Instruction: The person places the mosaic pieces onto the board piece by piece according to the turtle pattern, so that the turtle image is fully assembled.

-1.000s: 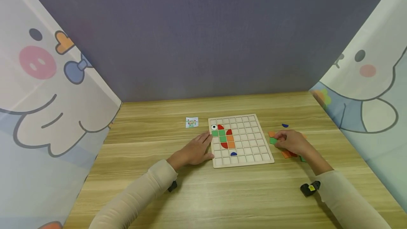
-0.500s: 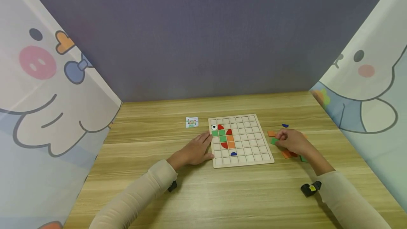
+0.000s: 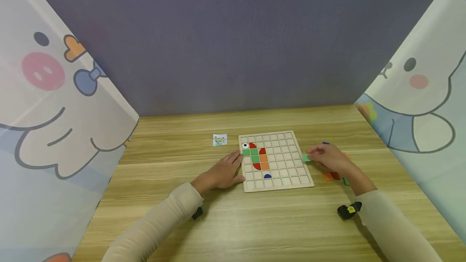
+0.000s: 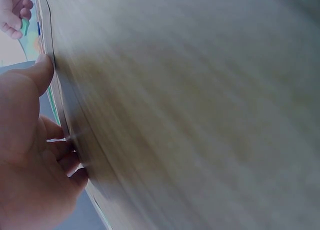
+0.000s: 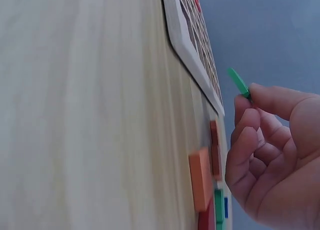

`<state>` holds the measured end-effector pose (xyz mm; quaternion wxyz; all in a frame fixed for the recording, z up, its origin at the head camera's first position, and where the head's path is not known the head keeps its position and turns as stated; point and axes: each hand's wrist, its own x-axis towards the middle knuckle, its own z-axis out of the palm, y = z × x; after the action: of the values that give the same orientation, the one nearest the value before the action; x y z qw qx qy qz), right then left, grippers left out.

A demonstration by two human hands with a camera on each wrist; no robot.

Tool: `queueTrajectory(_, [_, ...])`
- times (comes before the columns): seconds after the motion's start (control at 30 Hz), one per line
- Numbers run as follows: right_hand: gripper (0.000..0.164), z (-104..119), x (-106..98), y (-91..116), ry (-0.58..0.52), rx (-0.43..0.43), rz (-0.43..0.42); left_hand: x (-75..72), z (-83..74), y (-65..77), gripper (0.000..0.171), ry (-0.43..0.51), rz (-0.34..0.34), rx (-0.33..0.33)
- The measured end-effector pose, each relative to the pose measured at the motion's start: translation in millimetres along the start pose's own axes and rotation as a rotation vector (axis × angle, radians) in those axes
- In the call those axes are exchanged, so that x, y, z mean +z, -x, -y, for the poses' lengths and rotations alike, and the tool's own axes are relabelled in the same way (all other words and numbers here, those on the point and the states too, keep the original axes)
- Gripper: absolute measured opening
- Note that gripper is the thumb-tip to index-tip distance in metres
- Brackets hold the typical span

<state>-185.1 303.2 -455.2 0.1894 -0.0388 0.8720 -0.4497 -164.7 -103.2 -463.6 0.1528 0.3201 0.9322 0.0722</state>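
My right hand [image 3: 332,160] pinches a green square tile [image 3: 306,157] between thumb and fingertips, by the right edge of the wooden grid board [image 3: 287,161]. In the right wrist view that green tile [image 5: 238,82] is lifted off the table. My left hand [image 3: 224,171] lies against the board's left edge, fingers and thumb touching it. On the board's left part sit a white eye tile [image 3: 245,145], green squares [image 3: 255,158], orange squares [image 3: 264,161], red quarter-round pieces [image 3: 257,166] and a blue half-round piece [image 3: 267,176].
Loose orange [image 3: 327,176], red and green tiles [image 3: 346,181] lie under and around my right hand. A blue piece [image 3: 326,143] shows partly behind it. A small picture card [image 3: 219,140] lies left of the board. A dark wall stands behind the table.
My right hand has picked the green tile up from the loose pieces and moved it slightly left, towards the board. My left hand has stayed in place.
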Motion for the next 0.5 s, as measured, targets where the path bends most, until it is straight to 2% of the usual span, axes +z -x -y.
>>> queueTrajectory(0.13, [0.042,6.6,3.8,-6.2,-0.068,0.008,0.049,0.2,-0.3,-0.1,0.084,-0.007,0.0,-0.002])
queueTrajectory(0.5, [0.042,27.4,17.1,-24.8,-0.048,0.041,0.079,-0.4,-1.8,-0.3,0.085,-0.013,-0.004,-0.008])
